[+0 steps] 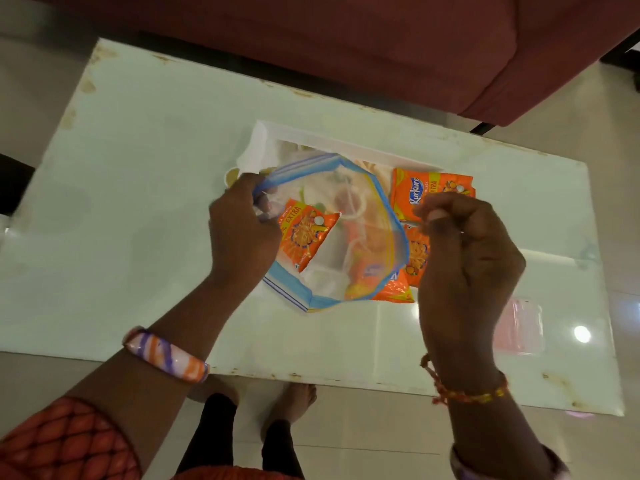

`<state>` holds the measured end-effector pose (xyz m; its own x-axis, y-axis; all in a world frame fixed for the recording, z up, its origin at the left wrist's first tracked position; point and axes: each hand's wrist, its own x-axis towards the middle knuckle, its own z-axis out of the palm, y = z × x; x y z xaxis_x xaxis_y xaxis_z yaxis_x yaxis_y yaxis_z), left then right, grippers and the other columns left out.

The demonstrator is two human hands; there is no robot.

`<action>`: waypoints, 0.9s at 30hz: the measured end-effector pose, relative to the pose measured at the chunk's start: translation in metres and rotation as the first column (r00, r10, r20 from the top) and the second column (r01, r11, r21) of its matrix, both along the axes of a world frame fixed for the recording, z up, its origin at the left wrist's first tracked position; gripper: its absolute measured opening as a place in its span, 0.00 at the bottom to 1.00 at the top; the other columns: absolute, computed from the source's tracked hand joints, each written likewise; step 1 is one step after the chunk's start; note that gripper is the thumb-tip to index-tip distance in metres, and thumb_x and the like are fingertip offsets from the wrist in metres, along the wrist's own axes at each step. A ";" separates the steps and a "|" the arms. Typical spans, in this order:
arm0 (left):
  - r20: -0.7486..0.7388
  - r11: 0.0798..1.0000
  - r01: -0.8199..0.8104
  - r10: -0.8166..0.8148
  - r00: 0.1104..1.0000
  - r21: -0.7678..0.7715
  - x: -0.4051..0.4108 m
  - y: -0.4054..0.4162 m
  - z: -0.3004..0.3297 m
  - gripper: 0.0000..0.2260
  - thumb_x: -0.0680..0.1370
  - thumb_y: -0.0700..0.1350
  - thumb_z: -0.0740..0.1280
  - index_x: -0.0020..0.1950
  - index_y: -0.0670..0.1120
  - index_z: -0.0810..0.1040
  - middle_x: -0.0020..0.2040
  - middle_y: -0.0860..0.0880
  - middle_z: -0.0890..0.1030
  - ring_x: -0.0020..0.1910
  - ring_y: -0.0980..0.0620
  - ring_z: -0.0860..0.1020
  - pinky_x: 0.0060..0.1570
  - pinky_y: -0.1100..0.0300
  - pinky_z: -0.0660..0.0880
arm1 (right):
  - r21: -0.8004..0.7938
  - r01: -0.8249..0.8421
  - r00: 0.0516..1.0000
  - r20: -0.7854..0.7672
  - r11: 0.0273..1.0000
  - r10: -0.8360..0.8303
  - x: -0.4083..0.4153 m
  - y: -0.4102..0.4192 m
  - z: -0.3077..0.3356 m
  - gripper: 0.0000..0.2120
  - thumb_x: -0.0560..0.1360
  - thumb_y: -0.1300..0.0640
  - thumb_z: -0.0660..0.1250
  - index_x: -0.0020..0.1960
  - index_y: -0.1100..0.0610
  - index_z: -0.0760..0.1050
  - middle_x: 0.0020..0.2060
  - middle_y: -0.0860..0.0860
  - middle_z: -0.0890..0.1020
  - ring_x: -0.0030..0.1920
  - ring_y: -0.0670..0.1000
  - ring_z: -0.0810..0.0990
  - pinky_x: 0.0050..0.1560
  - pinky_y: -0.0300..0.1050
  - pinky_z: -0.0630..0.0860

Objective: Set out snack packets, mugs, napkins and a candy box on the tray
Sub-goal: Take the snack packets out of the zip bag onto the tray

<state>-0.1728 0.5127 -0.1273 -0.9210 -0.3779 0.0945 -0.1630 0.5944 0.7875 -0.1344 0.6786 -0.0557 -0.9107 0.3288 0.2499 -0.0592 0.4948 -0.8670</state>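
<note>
A clear zip bag (pixel 360 216) with a blue rim is held open above the white tray (pixel 332 142). My left hand (pixel 242 230) grips the bag's left rim. An orange snack packet (pixel 306 233) sits inside the bag near that hand. My right hand (pixel 467 258) pinches the top edge of another orange packet (pixel 417 254) at the bag's right side. One orange Kurkure packet (pixel 429 192) lies flat on the tray's right part. A further orange packet (pixel 394 289) shows under the bag's lower edge. Mugs, napkins and a candy box are not in view.
The tray lies on a white glass-topped table (pixel 138 202). A dark red sofa (pixel 381 46) stands beyond the far edge. A pale pink packet (pixel 519 323) rests at the table's right. My bare feet (pixel 298 393) stand at the near edge.
</note>
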 end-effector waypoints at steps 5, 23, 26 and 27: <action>0.079 0.998 0.031 -0.035 0.996 0.048 0.008 0.014 -0.004 0.14 0.67 0.32 0.64 0.50 0.42 0.77 0.39 0.43 0.80 0.39 0.39 0.77 0.40 0.53 0.73 | -0.030 -0.568 0.451 0.824 0.822 0.342 -0.018 -0.031 -0.016 0.14 0.76 0.63 0.54 0.55 0.67 0.75 0.52 0.63 0.80 0.55 0.61 0.77 0.55 0.48 0.74; 0.251 0.956 0.174 -0.233 0.940 0.234 0.005 0.036 -0.012 0.17 0.79 0.52 0.53 0.60 0.41 0.69 0.53 0.39 0.78 0.53 0.40 0.76 0.47 0.54 0.70 | -0.358 0.211 0.542 0.817 0.910 0.196 -0.035 -0.032 -0.094 0.19 0.68 0.54 0.69 0.55 0.62 0.72 0.50 0.58 0.79 0.51 0.58 0.79 0.41 0.50 0.76; 0.247 0.960 0.181 -0.231 0.941 0.212 0.008 0.034 -0.015 0.17 0.79 0.50 0.54 0.61 0.40 0.68 0.56 0.38 0.78 0.54 0.41 0.75 0.47 0.56 0.69 | -0.285 0.143 0.566 0.809 0.948 0.158 -0.044 -0.039 -0.126 0.26 0.57 0.53 0.69 0.52 0.65 0.76 0.46 0.62 0.83 0.48 0.63 0.82 0.40 0.53 0.79; 0.251 0.963 0.169 -0.220 0.943 0.208 0.009 0.034 -0.017 0.17 0.79 0.50 0.55 0.63 0.40 0.66 0.57 0.38 0.77 0.55 0.41 0.75 0.48 0.56 0.69 | -0.241 0.115 0.591 0.797 0.964 0.129 -0.046 -0.039 -0.134 0.25 0.55 0.53 0.68 0.49 0.64 0.77 0.45 0.63 0.83 0.48 0.64 0.82 0.45 0.57 0.81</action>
<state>-0.1640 0.5466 -0.1442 -0.9595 -0.1762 -0.2200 -0.2792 0.4875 0.8273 -0.1799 0.6391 -0.1893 -0.6996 0.2581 -0.6662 0.7144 0.2659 -0.6472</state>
